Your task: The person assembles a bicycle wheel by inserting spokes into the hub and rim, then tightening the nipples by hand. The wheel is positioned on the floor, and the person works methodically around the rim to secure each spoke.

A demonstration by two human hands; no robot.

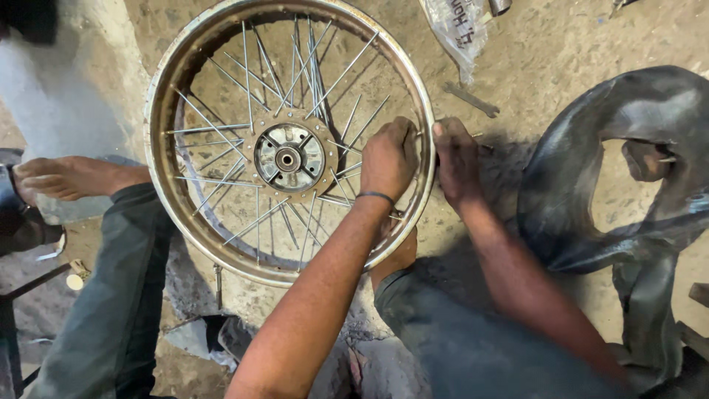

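1. The spoked wheel rim (289,140) lies flat on the dusty floor (532,66), between the person's knees
2. Judged step: working a spoke at the rim's right edge; left hand (388,159) grips inside the rim, fingers closed on a spoke
3. Right hand (456,161) pinches a small tool just outside; next move needs steady turning
4. The tool itself is mostly hidden; the black tyre (628,170) is cut off at right

Rough, dusty concrete floor (561,66) all over, cracked and stained. A flat metal wrench (470,99) lies on it, a crumpled clear plastic bag (458,29) sits near the top edge, and a floppy black rubber inner tube (628,170) is heaped at right. Light's dim and flat.
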